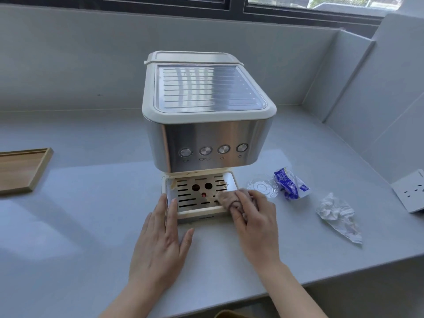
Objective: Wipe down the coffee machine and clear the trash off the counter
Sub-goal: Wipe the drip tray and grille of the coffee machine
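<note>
Cloth (226,198), gripped in right hand's (257,223) curled fingers (238,213), sat at drip tray's (197,211) near-right corner; residue (174,183) lay far-left.

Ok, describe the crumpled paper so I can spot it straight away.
Start at the coffee machine in the middle of the counter and look right of its drip tray. Past the clear lid and the blue wrapper, nearest the counter's front edge, lies the paper. It is the only white, wrinkled piece.

trash (291,185) right of coffee machine (206,115)
</note>
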Available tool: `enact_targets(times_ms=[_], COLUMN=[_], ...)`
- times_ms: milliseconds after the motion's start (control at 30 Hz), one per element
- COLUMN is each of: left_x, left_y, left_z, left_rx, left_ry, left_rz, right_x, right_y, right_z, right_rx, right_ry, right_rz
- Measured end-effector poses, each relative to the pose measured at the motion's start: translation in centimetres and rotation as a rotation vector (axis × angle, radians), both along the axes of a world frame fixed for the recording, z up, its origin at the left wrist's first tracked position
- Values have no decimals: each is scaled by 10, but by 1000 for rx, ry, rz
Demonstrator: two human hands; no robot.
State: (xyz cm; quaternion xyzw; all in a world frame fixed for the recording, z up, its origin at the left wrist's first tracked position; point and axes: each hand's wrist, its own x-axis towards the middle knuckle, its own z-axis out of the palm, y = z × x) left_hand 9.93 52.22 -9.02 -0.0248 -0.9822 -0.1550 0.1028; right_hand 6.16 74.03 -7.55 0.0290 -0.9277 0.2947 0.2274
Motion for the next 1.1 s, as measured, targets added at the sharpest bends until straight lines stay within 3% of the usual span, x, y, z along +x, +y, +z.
enact_targets(times_ms=[67,200,300,367,500,667,800,1000,1100], left_x=[1,-1,-3,-2,0,1,1,1,0], left_y=[0,-1,-1,0,1,1,1,-1,-1], left_z=[2,2,-1,-1,-2,1,-1,-2,-2], left_rx=[0,-24,-31,-32,-39,-40,-18,30,38], left_ry=[-8,-5,20,26,11,-8,-11,-5,9], left_rz=[2,-1,-8,0,10,4,-4,-9,6], right_x=[-5,-3,-23,-26,-17,-14,-6,-27,-13], right_y=[-3,-6,5,1,-11,-14,-18,-24,-23], right_z=[8,10,16,20,19,14,7,26,19], right_rx=[-2,234,151,228,344,213,263,237,198], right_ry=[1,162,72,101,181,147,241,13,90], right_rz=[-41,157,53,27,221,87,199,21,90])
